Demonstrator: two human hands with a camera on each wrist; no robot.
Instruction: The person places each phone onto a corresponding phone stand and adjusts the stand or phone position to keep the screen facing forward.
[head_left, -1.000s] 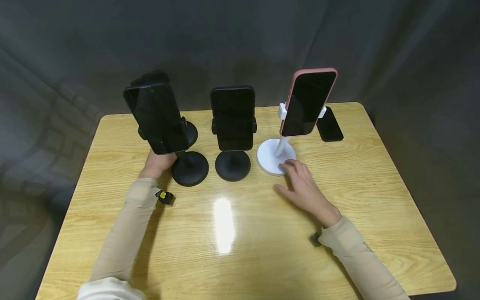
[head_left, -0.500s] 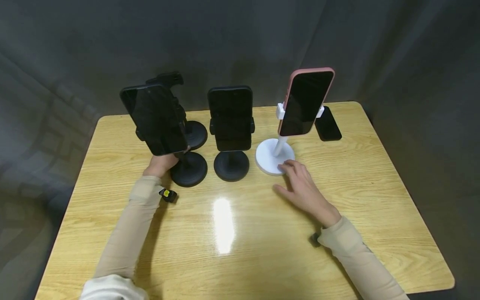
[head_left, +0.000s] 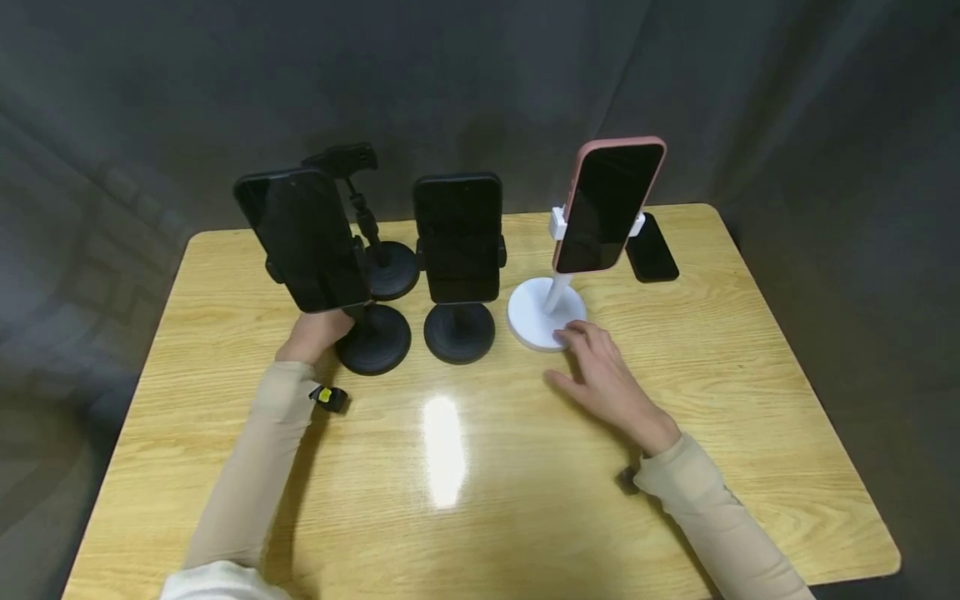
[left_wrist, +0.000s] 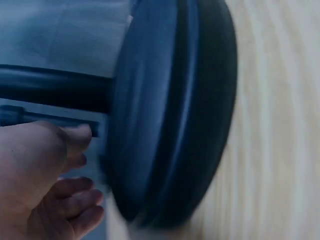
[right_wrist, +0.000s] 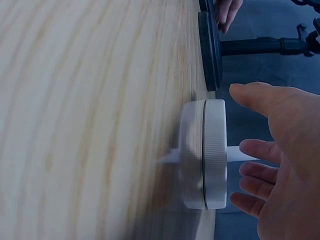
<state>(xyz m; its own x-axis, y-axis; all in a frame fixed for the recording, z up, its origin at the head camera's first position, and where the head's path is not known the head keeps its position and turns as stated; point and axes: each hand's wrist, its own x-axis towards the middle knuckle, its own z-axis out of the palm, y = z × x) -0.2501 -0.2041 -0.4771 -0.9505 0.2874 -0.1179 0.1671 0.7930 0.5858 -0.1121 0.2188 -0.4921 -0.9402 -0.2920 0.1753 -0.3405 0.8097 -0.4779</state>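
Observation:
My left hand (head_left: 318, 332) reaches in behind the front black phone stand (head_left: 375, 340), which carries a tilted black phone (head_left: 303, 237). Loosely curled, its fingers (left_wrist: 80, 205) sit beyond that stand's round base, and the thumb overlaps the rear stand's thin pole (left_wrist: 37, 117). I cannot tell whether they hold it. This rear black stand (head_left: 393, 271) has a bare clamp (head_left: 341, 160) on top. My right hand (head_left: 603, 375), fingers relaxed and spread, is at the near edge of the white stand's base (head_left: 534, 321). That stand clamps a pink-cased phone (head_left: 611, 204).
In the middle, another black stand (head_left: 459, 335) carries an upright black phone (head_left: 459, 237). A dark phone (head_left: 652, 248) lies flat behind the pink-cased one. Dark curtain (head_left: 465, 83) hangs close along the back and sides of the wooden table (head_left: 525, 517).
The rear black stand has shifted right and turned, so its base, pole and clamp show more beside the tilted phone. The left hand stayed close to it; the right hand kept its place.

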